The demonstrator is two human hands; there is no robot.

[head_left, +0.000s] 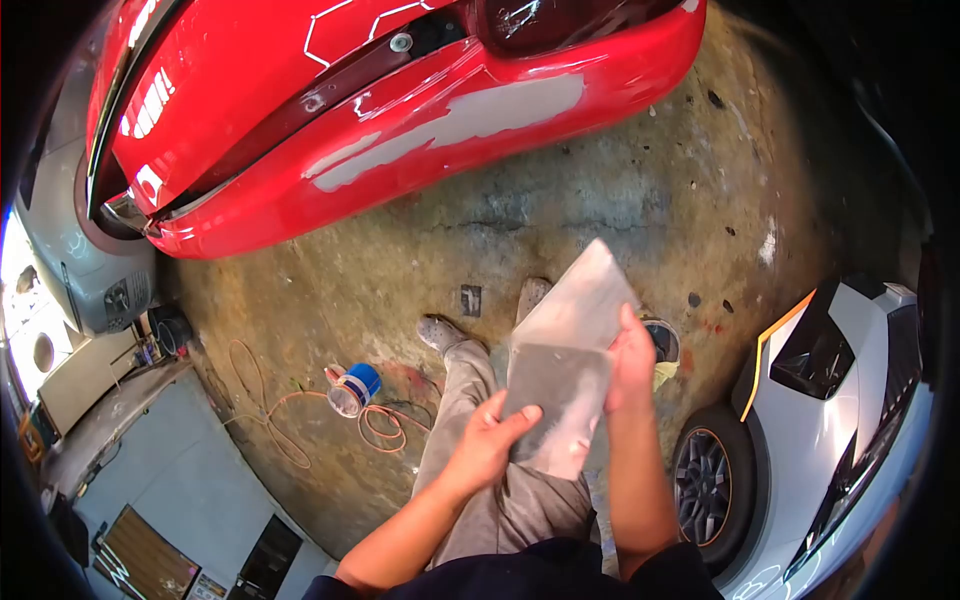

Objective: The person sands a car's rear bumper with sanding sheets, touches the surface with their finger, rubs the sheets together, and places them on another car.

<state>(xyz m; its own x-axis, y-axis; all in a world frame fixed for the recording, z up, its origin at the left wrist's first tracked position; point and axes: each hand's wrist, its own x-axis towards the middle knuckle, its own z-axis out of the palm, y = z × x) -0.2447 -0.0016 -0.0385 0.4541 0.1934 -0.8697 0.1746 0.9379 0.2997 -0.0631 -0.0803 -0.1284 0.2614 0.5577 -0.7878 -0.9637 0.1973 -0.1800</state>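
Above the floor [330,285], the folded sheet [560,392], seemingly light and bendable, is pinched at opposite edges by the right hand [482,447] and left hand [630,365], where it is probably best held.

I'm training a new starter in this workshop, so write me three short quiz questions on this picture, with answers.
1. True or false: the left hand and the right hand are both on the creased sheet.

2. The patch on the red bumper is which colour?
A) Blue
B) Grey
C) Yellow

3. Which shoe is the blue container on the floor nearer to: the left shoe or the right shoe?

Key: 1 true; 2 B; 3 the left shoe.
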